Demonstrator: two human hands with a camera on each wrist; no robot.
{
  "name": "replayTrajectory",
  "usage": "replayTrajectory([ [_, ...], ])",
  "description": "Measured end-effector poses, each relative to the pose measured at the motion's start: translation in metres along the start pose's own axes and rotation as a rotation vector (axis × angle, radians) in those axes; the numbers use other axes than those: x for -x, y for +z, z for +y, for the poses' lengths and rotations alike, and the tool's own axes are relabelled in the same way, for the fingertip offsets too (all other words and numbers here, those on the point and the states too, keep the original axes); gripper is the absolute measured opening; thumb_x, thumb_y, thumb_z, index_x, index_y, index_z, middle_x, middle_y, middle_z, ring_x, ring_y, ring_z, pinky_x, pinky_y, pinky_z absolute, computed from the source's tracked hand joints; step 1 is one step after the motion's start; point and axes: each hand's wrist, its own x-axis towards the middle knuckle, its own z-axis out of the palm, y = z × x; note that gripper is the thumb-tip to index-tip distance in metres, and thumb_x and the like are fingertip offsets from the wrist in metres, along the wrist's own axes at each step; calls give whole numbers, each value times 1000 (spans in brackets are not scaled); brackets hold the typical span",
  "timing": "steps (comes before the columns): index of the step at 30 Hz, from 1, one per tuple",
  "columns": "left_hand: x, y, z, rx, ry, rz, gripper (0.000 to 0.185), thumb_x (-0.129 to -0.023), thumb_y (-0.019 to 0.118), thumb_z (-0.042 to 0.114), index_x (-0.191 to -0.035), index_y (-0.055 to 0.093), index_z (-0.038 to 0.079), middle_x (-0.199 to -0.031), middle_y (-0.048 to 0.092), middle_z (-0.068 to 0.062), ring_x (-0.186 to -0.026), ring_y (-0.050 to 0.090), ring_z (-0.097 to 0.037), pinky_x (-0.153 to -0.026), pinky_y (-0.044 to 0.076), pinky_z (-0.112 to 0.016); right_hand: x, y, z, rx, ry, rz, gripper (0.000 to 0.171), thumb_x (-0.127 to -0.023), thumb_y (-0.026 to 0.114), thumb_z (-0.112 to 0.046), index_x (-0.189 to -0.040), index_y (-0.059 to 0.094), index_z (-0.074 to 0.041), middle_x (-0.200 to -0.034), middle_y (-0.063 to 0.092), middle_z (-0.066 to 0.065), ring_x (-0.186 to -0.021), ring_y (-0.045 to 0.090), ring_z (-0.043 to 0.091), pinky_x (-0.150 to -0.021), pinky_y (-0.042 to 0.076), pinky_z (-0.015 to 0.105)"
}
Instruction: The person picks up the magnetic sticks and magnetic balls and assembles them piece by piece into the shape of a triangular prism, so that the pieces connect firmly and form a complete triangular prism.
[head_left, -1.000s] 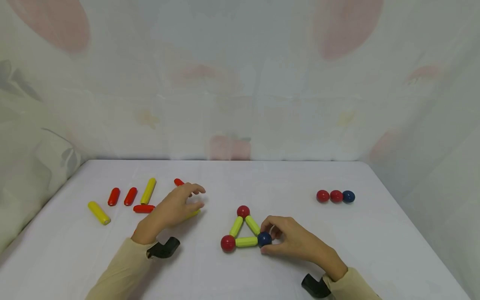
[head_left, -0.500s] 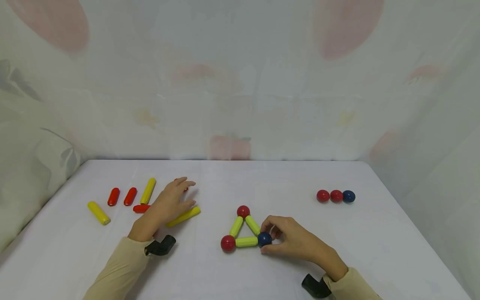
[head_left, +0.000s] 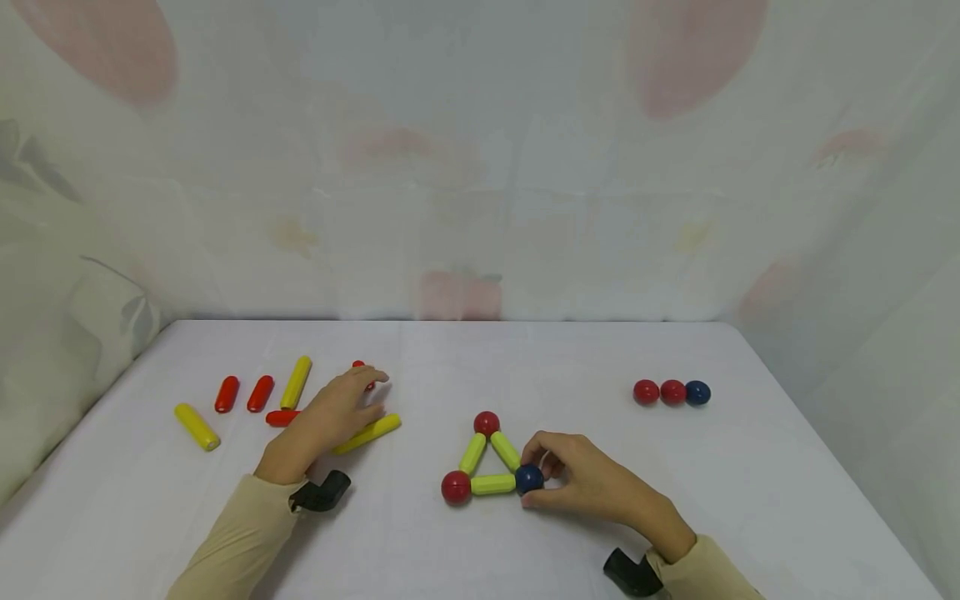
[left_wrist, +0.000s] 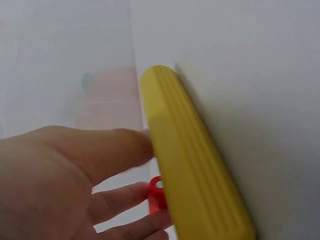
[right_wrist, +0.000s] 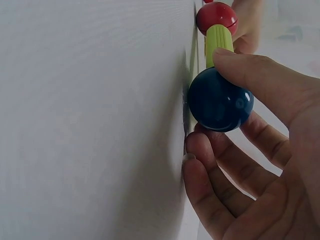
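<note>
Three lime-green rods and three balls form a flat triangle on the table. Its red balls are the top ball [head_left: 487, 423] and the lower-left ball [head_left: 456, 487]; a lime rod [head_left: 493, 484] runs to the blue ball [head_left: 528, 478]. My right hand [head_left: 592, 475] holds that blue ball [right_wrist: 220, 100] between thumb and fingers. My left hand [head_left: 337, 412] is over the rods at left, its fingers at a short red rod [left_wrist: 156, 194] that they partly hide. Thumb and fingers are apart. A long yellow rod [head_left: 377, 431] lies beside the palm.
Several loose rods lie at left: a red rod [head_left: 227, 394], another red rod [head_left: 261, 393], a yellow rod [head_left: 296, 382], a yellow rod [head_left: 198, 427] and a partly covered red rod [head_left: 282, 418]. A row of two red balls [head_left: 659, 392] and a blue ball [head_left: 697, 393] sits at right.
My left hand has moved left, off the long yellow rod's end, and its fingers have come down at the red rod. The right hand stays on the blue ball.
</note>
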Motion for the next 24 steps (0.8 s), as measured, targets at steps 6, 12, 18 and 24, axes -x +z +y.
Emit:
replayTrajectory([
  [6,1,-3,2,31,16,14,43,-91,65,3,-133,57,3,-136,54,-24,-115,53,-38,-104,45,-57,0,0,0,0,-8,0,37,-80,83,-33,-106,61,-20,-97,63,-10,-86,58,5,-76,51,20],
  [12,1,-2,-1,-25,31,68,40,-89,64,-2,-129,63,4,-140,52,-25,-120,49,-46,-102,46,-57,0,-1,0,-6,4,-7,38,-80,83,-33,-108,61,-19,-98,63,-10,-87,58,6,-76,52,20],
  [18,1,-2,-6,-35,30,55,36,-86,63,-7,-122,66,-2,-129,59,-26,-114,55,-44,-101,47,-56,0,-1,1,-33,37,-11,41,-79,83,-35,-109,61,-16,-95,63,-9,-86,58,7,-76,52,20],
  [24,-1,-2,-6,-81,-26,34,28,-87,68,-5,-115,70,1,-108,62,-17,-98,59,-31,-96,52,-51,0,0,4,-66,33,-12,43,-78,84,-35,-109,62,-15,-94,64,-9,-84,59,7,-76,51,20],
])
